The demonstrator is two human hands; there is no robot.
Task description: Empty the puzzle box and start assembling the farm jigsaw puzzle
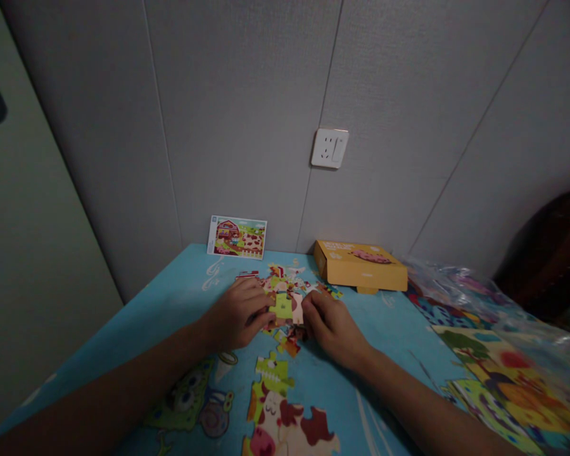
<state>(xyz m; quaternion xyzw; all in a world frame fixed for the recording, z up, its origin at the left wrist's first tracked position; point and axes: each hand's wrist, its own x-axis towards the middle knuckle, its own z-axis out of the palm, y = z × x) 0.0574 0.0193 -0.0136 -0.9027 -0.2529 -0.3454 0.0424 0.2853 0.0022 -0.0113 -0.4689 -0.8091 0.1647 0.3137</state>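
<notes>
Between my hands is a green puzzle piece (283, 306), its left edge pinched by the fingers of my left hand (242, 313). Right against it sits a white-and-brown spotted puzzle piece (297, 308), gripped at its right side by my right hand (331, 324); whether the two are locked together I cannot tell. Behind and beneath them lies a pile of loose puzzle pieces (285, 273), partly covered by my hands. Closer to me, joined pieces form a cow's head and spotted body (285, 423), with a green fence piece (272, 370) above it.
A picture card (237, 237) of a farm leans on the wall at the back. To its right is a yellow box (361, 266). Colourful picture sheets (508, 373) and clear plastic wrapping (460, 285) lie at the right. The blue cloth (161, 316) has cartoon prints.
</notes>
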